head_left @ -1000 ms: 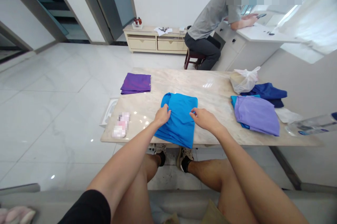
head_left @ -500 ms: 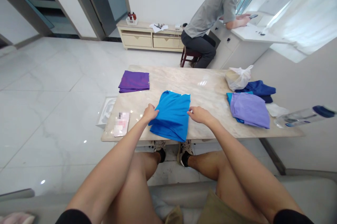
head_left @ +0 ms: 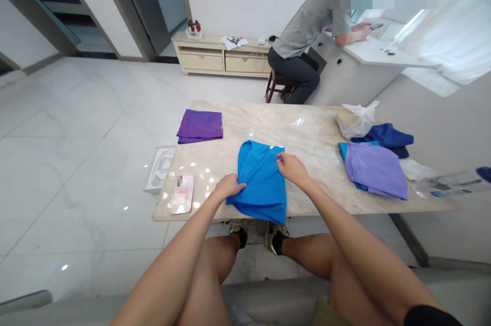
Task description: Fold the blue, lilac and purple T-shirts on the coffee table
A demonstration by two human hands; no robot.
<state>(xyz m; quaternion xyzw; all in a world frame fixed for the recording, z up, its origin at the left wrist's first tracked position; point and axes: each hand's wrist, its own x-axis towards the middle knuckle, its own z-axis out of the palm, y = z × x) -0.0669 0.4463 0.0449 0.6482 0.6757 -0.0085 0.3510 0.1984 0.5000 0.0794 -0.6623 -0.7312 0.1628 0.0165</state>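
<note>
A bright blue folded garment [head_left: 263, 183] lies at the front middle of the table, a small white mark at its far edge. At its left side, my left hand [head_left: 229, 186] grips the cloth, the thumb lying over the top. My right hand [head_left: 292, 167] is by the garment's far right corner, fingers curled but slightly apart at the edge; no cloth shows pinched between them. To the far left rests a folded purple garment [head_left: 200, 126]. A stack topped by a lavender garment [head_left: 376, 170] sits on the right, with some blue cloth beneath.
On the marble-look table [head_left: 314, 183] are a phone-like pink item [head_left: 183, 194], a white plastic bag [head_left: 356, 119], dark blue cloth [head_left: 387, 136] and a clear bottle [head_left: 448, 183]. A white box [head_left: 157, 170] is beyond the left edge. A person [head_left: 307, 24] sits behind the table.
My right hand has slid away from me along the garment's right edge to near its far corner. My left hand stays at the left side, its thumb further over the cloth. The view has shifted slightly.
</note>
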